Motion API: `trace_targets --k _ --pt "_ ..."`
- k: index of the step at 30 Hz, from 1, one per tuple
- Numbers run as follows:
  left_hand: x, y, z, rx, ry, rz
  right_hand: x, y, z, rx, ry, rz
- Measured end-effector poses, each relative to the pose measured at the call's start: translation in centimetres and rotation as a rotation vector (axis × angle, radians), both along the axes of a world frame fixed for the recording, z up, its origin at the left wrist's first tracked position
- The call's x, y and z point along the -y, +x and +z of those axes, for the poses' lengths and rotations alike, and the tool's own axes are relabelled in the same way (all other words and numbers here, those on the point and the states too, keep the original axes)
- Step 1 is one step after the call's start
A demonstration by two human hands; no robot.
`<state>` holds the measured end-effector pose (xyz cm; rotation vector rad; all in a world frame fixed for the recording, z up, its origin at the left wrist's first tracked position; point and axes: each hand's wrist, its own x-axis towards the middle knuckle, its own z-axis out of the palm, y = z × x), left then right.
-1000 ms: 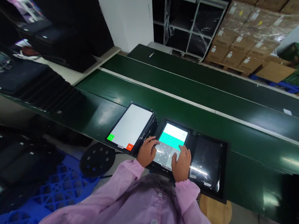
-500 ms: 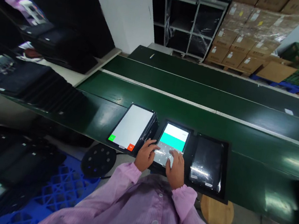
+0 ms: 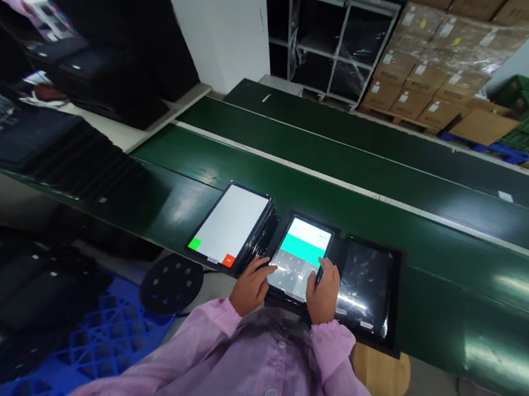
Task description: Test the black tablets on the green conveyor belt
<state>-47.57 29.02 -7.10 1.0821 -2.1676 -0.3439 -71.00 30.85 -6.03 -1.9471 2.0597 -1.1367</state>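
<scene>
In front of me lies a lit tablet whose screen has a white band, a teal band and a grey number keypad. My left hand is at its lower left edge, fingers apart, with a fingertip over the keypad. At the right edge of the same screen is my right hand, its fingers apart and the index finger near the teal band. Neither hand holds anything. A second tablet on the left shows a pale screen with green and red corner squares. To the right, a dark-screened tablet lies flat.
The green bench runs across the view. Dark stacked devices stand at its left end. A black round stool and a wooden stool are below. Boxes are piled behind, beside a metal rack.
My right hand has moved from over the keypad to the screen's right edge, up near the teal band. My left hand has shifted slightly down and left.
</scene>
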Motion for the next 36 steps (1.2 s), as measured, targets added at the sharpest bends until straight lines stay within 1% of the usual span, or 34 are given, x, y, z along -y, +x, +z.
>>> trace_targets --k 3,8,9,13,14,18,20,22,24,26,29,31,34,36 --pt "0.0 -0.2 -0.6 -0.049 0.017 0.043 1.0 0.5 -0.1 -0.039 0.023 -0.016" --pt "0.0 -0.3 -1.5 -0.103 0.005 0.089 1.6 1.4 -0.3 -0.077 0.035 0.067" --pt "0.0 -0.2 -1.6 -0.112 0.006 0.092 1.5 1.4 -0.3 -0.085 0.033 0.06" --pt "0.0 -0.2 -1.8 -0.145 0.034 0.102 1.2 0.9 -0.3 -0.089 0.009 -0.044" --pt "0.0 -0.1 -1.9 -0.154 0.038 0.103 1.2 1.0 -0.2 -0.089 0.011 -0.046" --pt "0.0 -0.1 -2.0 -0.197 0.024 0.1 1.6 1.7 0.2 -0.092 0.04 0.056" --pt "0.0 -0.1 -2.0 -0.212 0.023 0.096 1.4 1.7 0.6 -0.075 0.035 0.06" --pt "0.0 -0.1 -2.0 -0.217 0.029 0.095 0.6 0.8 0.9 -0.029 0.01 0.008" --pt "0.0 -0.1 -2.0 -0.223 0.03 0.096 -0.8 -1.1 1.0 0.012 -0.027 -0.075" --pt "-0.1 -0.1 -2.0 -0.23 0.027 0.097 -2.6 -3.8 0.9 0.022 -0.06 -0.179" --pt "-0.2 -0.2 -1.9 -0.244 0.035 0.102 -5.3 -8.4 0.6 0.021 -0.101 -0.372" --pt "-0.2 -0.2 -1.8 -0.255 0.042 0.103 -6.8 -10.8 0.5 0.031 -0.12 -0.501" --pt "-0.1 -0.3 -1.8 -0.269 0.038 0.095 -8.0 -12.8 0.5 0.073 -0.11 -0.671" --pt "-0.1 -0.3 -1.8 -0.272 0.038 0.093 -8.1 -13.1 0.6 0.099 -0.09 -0.725"
